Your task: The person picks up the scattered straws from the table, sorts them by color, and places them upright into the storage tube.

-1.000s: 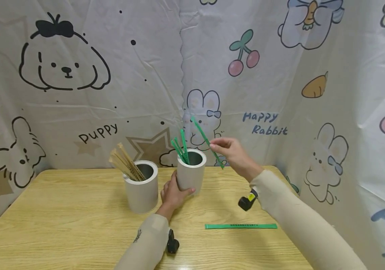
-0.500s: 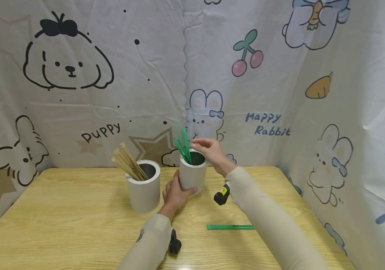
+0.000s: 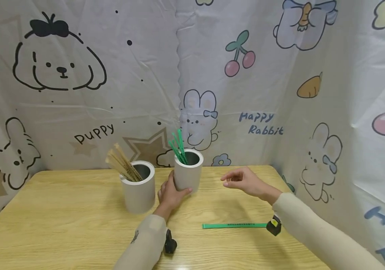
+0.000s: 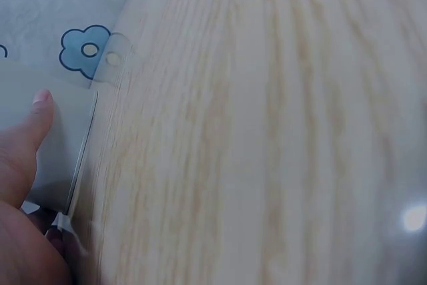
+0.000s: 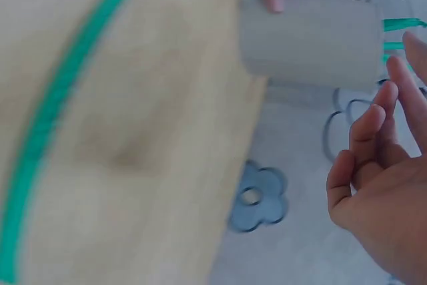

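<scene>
My left hand [image 3: 171, 194] grips the lower side of a whitish cylindrical canister [image 3: 189, 176], its thumb lying along the front. In the left wrist view that thumb presses on the canister wall [image 4: 63, 148]. Several slim green stick packets [image 3: 179, 150] lean out of the canister's left side. To the right, my right hand [image 3: 247, 182] hovers over the table with bent fingers and holds nothing; the right wrist view shows its fingers [image 5: 365, 128] bare. Below it, one green stick packet [image 3: 227, 225] with dark print lies flat, its right end hidden by the wrist camera.
A second whitish canister [image 3: 140, 197] with several tan stick packets [image 3: 124, 165] stands left of the left hand. The wooden table [image 3: 60, 221] backs onto a printed cloth [image 3: 138, 97], which also hangs along the right side.
My right hand first carried a green stick packet left to the canister, let it go there, then moved back right and down with nothing in it. The left hand kept its grip.
</scene>
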`<state>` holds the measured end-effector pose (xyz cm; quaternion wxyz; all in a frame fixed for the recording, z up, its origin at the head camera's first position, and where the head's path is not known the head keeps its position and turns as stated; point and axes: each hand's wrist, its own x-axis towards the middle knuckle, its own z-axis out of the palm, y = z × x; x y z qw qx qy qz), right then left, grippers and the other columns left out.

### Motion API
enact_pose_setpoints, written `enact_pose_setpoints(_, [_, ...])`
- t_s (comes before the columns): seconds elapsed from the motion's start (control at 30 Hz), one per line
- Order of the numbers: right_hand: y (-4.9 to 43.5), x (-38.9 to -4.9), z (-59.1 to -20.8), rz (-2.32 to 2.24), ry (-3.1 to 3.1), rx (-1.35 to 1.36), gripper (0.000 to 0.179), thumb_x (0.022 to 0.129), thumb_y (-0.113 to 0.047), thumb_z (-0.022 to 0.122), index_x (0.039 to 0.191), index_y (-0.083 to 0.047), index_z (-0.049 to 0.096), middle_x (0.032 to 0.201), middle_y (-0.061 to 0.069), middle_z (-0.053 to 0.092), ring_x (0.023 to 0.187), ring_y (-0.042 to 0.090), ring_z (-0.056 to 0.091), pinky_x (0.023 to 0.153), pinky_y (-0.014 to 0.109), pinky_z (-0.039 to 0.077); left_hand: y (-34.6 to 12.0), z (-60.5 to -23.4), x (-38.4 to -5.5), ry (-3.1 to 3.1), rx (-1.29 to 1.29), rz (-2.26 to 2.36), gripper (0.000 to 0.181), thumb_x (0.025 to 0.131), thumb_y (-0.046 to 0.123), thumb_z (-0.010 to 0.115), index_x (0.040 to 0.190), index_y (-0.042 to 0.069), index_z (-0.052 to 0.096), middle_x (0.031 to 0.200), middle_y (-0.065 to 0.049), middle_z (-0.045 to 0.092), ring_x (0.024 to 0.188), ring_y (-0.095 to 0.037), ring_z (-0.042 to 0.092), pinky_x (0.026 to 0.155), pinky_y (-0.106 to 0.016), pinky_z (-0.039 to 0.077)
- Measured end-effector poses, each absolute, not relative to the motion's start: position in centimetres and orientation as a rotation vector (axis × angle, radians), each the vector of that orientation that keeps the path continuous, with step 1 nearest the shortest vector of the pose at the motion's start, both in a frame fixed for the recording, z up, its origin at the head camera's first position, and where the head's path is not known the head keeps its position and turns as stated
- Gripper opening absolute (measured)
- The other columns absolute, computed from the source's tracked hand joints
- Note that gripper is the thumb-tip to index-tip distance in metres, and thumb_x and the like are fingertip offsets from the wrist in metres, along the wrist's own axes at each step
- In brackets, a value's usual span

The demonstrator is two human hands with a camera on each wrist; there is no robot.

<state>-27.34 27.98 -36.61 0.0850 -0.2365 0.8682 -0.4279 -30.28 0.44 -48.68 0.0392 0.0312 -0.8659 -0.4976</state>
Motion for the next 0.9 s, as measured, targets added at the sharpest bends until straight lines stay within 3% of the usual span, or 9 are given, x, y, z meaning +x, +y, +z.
enact_pose_setpoints(0.3, [32.5, -23.7, -41.7, -1.251, 2.499, -0.701, 0.026, 0.096, -0.014, 0.068, 0.116, 0.004, 0.071, 0.097, 0.008, 0.069, 0.07, 0.006, 0.047, 0.063, 0.023, 0.042, 0.4, -48.5, -30.2, -2.669, 0.1, -1.519, 0.101, 0.082, 0.041, 0.083, 0.161, 0.019, 0.023, 0.157, -0.017, 0.042, 0.146, -0.04, 0.032, 0.117, -0.059, 0.022])
enact_pose_setpoints(0.47, [33.0, -22.8, -44.1, -1.257, 2.42, -0.701, 0.026, 0.093, -0.012, 0.073, 0.114, 0.003, 0.073, 0.103, 0.018, 0.071, 0.074, 0.004, 0.05, 0.066, 0.02, 0.045, 0.3, -48.4, -30.1, -2.669, 0.106, -1.52, 0.1, 0.083, 0.041, 0.082, 0.161, 0.02, 0.023, 0.158, -0.016, 0.042, 0.147, -0.04, 0.031, 0.117, -0.059, 0.022])
enact_pose_setpoints(0.57, [32.8, -22.6, -45.1, -1.272, 2.371, -0.711, 0.026, 0.089, -0.009, 0.076, 0.111, 0.005, 0.073, 0.096, 0.021, 0.068, 0.073, 0.002, 0.05, 0.064, 0.018, 0.045, 0.2, -48.3, -30.0, -2.669, 0.103, -1.522, 0.1, 0.083, 0.041, 0.082, 0.161, 0.019, 0.023, 0.158, -0.016, 0.042, 0.146, -0.04, 0.031, 0.117, -0.06, 0.022])
enact_pose_setpoints(0.7, [32.3, -22.4, -45.8, -1.245, 2.381, -0.708, 0.018, 0.087, -0.006, 0.078, 0.102, 0.004, 0.073, 0.081, 0.012, 0.061, 0.068, 0.001, 0.046, 0.06, 0.017, 0.041, 0.2, -48.3, -30.0, -2.659, 0.094, -1.524, 0.099, 0.083, 0.04, 0.082, 0.16, 0.018, 0.024, 0.157, -0.017, 0.042, 0.146, -0.041, 0.031, 0.117, -0.06, 0.022])
enact_pose_setpoints(0.9, [32.1, -22.5, -45.2, -1.22, 2.426, -0.711, 0.009, 0.09, -0.005, 0.074, 0.091, 0.004, 0.072, 0.076, 0.006, 0.061, 0.066, 0.001, 0.046, 0.06, 0.016, 0.041, 0.4, -48.4, -30.1, -2.653, 0.086, -1.517, 0.099, 0.083, 0.04, 0.082, 0.16, 0.018, 0.025, 0.156, -0.017, 0.043, 0.145, -0.041, 0.033, 0.116, -0.06, 0.023])
